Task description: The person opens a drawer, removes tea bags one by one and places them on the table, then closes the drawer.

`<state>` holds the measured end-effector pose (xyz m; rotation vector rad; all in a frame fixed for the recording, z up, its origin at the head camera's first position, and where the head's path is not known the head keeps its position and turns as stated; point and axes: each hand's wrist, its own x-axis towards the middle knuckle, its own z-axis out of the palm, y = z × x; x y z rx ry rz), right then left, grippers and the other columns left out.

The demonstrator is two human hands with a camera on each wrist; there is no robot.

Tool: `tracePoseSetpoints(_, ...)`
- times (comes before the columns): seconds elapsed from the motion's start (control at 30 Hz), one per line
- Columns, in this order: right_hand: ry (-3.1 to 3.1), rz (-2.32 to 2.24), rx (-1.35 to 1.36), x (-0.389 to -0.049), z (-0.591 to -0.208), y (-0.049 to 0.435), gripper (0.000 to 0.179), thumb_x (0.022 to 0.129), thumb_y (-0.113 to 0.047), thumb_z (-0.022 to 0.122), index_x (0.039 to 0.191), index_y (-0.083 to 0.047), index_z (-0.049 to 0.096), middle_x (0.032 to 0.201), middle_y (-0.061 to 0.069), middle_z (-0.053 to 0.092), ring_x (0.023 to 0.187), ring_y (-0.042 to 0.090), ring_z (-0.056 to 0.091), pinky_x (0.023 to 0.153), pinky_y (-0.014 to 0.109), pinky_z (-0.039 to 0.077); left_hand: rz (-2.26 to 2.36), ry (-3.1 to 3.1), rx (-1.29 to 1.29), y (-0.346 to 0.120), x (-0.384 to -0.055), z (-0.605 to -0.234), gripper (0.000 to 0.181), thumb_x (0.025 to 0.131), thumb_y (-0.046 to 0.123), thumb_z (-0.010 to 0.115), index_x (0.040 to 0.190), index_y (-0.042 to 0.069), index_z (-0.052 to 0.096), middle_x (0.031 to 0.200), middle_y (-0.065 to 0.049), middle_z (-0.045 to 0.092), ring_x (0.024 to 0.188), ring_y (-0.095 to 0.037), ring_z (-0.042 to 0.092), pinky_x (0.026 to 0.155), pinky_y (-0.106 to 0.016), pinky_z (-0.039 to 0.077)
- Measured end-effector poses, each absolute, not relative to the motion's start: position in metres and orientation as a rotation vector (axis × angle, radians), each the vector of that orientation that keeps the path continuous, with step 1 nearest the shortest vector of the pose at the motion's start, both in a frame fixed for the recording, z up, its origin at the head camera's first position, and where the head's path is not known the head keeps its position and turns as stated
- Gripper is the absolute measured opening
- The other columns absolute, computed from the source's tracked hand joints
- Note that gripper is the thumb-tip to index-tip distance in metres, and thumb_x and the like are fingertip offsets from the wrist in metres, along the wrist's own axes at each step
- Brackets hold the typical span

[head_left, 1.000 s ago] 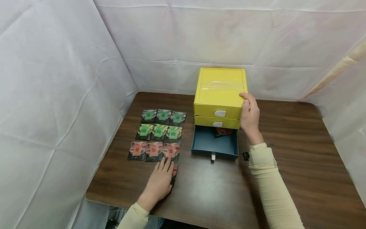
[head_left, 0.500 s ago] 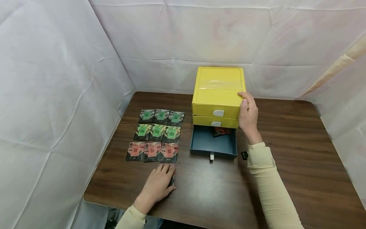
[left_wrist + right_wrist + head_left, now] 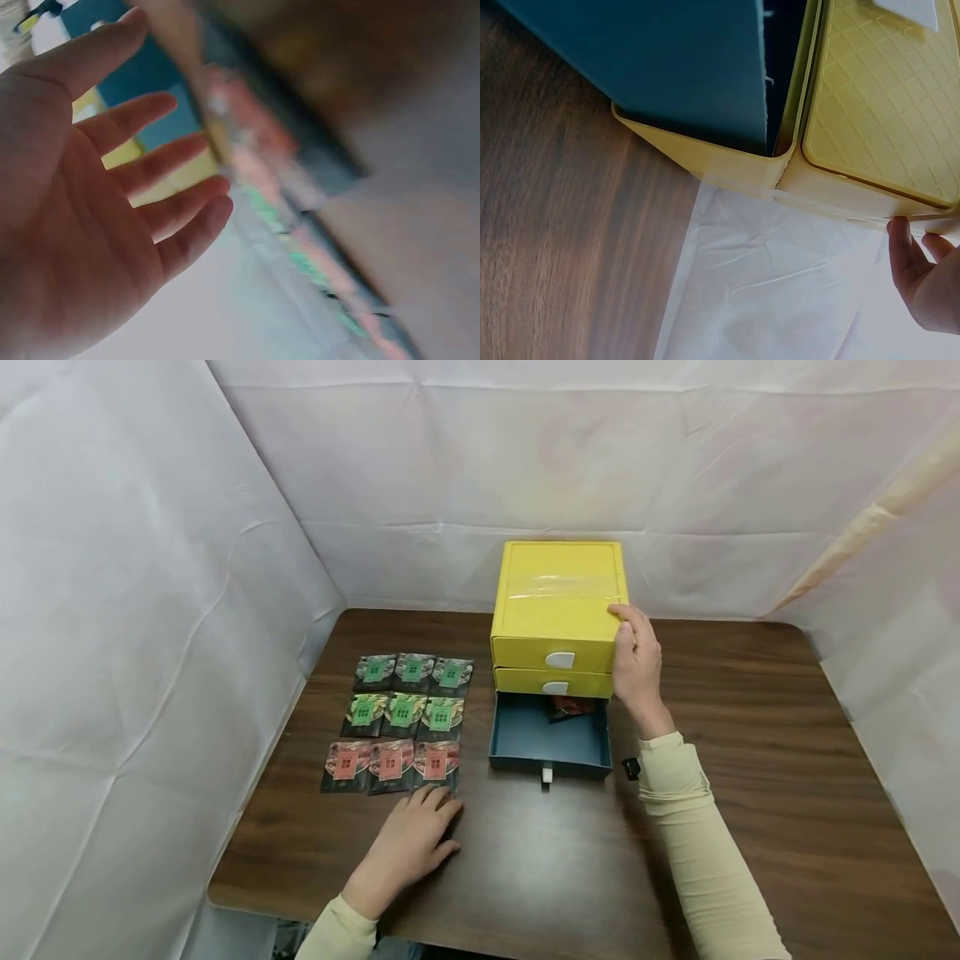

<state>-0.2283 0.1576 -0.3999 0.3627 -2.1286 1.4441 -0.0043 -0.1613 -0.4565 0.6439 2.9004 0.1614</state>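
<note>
My left hand (image 3: pixel 411 839) is palm down near the table's front edge, its fingertips just below a row of red-labelled sachets (image 3: pixel 390 766). In the left wrist view its fingers are extended and spread. A blurred red-and-black sachet (image 3: pixel 259 120) shows beyond them, largely hidden by the hand in the head view. My right hand (image 3: pixel 640 668) rests against the right side of a yellow drawer unit (image 3: pixel 562 627), index finger over the top edge and thumb near the front corner. Below, the dark teal bottom drawer (image 3: pixel 551 760) is pulled out, with a dark red sachet (image 3: pixel 568 708) at its back.
Rows of light-green-labelled sachets (image 3: pixel 401 714) and dark-green-labelled sachets (image 3: pixel 412 672) lie beyond the red ones. A small black object (image 3: pixel 632 768) is by the right sleeve. White fabric (image 3: pixel 480 460) hangs behind and beside the brown table (image 3: pixel 750 760).
My left hand has drawn back slightly from the red row, and the sachet under it is now mostly covered in the head view. The right hand has stayed on the drawer unit.
</note>
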Motion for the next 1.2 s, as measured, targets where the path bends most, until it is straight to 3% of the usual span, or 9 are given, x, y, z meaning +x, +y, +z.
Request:
tracePoseSetpoints(0.17,-2.132,1.445,0.377,-0.228,-0.403,0.152,0.043,0.1,-0.034,0.037,0.124,-0.011,0.065,0.138,0.002,0.053,0.128,0.015,0.045,0.103,0.042,0.036,0.26,2.946,0.849,-0.148,-0.026,-0.427,0.039,0.091,0.037,0.068,0.123,0.015,0.067,0.111,-0.002,0.065,0.1,-0.021,0.062,0.084,-0.042,0.051)
tracePoseSetpoints(0.37,-2.142,1.44,0.377,-0.228,-0.404,0.151,0.043,0.101,-0.035,0.036,0.125,-0.011,0.064,0.138,0.003,0.053,0.13,0.013,0.044,0.105,0.042,0.036,0.275,2.989,1.067,-0.118,-0.067,-0.399,0.029,0.096,0.032,0.062,0.12,0.017,0.069,0.107,0.001,0.067,0.094,-0.016,0.064,0.082,-0.037,0.052)
tracePoseSetpoints(0.73,-2.144,1.433,0.374,-0.227,-0.405,0.153,0.044,0.101,-0.035,0.037,0.125,-0.01,0.064,0.138,0.006,0.053,0.13,0.014,0.044,0.105,0.042,0.035,0.139,2.847,1.12,-0.062,-0.136,-0.411,0.03,0.097,0.031,0.06,0.122,0.017,0.068,0.105,0.002,0.065,0.085,-0.015,0.063,0.071,-0.033,0.051)
tracePoseSetpoints(0.9,-2.125,1.417,0.383,-0.228,-0.403,0.154,0.044,0.101,-0.034,0.037,0.124,-0.008,0.064,0.136,0.007,0.055,0.129,0.016,0.046,0.105,0.042,0.036,-0.035,2.769,0.916,-0.04,-0.157,-0.422,0.041,0.098,0.039,0.057,0.133,0.018,0.06,0.119,-0.002,0.061,0.098,-0.02,0.061,0.079,-0.037,0.051)
tracePoseSetpoints(1.03,-2.113,1.405,0.387,-0.23,-0.401,0.155,0.044,0.1,-0.034,0.038,0.124,-0.009,0.065,0.135,0.006,0.055,0.128,0.016,0.047,0.105,0.041,0.036,-0.081,2.68,0.675,-0.026,-0.172,-0.429,0.058,0.098,0.044,0.054,0.148,0.018,0.042,0.14,-0.007,0.048,0.119,-0.026,0.052,0.09,-0.042,0.048)
tracePoseSetpoints(1.2,-2.104,1.39,0.384,-0.231,-0.399,0.156,0.044,0.099,-0.035,0.038,0.123,-0.009,0.065,0.134,0.007,0.056,0.124,0.019,0.05,0.102,0.044,0.039,-0.154,2.657,0.619,-0.012,-0.188,-0.437,0.069,0.097,0.046,0.055,0.155,0.023,0.025,0.149,-0.006,0.039,0.126,-0.025,0.048,0.092,-0.041,0.047)
